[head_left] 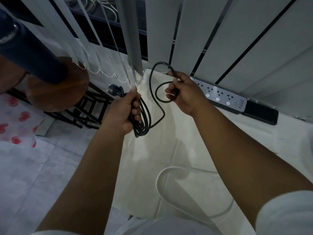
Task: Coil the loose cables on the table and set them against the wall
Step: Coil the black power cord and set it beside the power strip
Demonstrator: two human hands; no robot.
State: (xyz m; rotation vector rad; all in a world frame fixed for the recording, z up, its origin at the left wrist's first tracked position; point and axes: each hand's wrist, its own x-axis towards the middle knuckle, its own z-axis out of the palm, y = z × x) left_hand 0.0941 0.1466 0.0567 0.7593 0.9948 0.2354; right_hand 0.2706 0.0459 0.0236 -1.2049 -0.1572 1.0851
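Observation:
My left hand (124, 110) grips a bundle of coiled loops of a black cable (144, 119), held above the left edge of the white-covered table (152, 158). The cable's plug (115, 91) sticks out to the left of that hand. My right hand (183, 94) pinches the loose end of the same cable, which curls in a loop between the two hands. A white cable (162, 173) lies uncoiled on the table near me, partly hidden under my right forearm.
A dark power strip (220, 95) lies along the vertical blinds (220, 39) at the table's far edge, beside a black block (260, 114). A round wooden stool (59, 89) and a dark tube (30, 53) stand at left above the floor.

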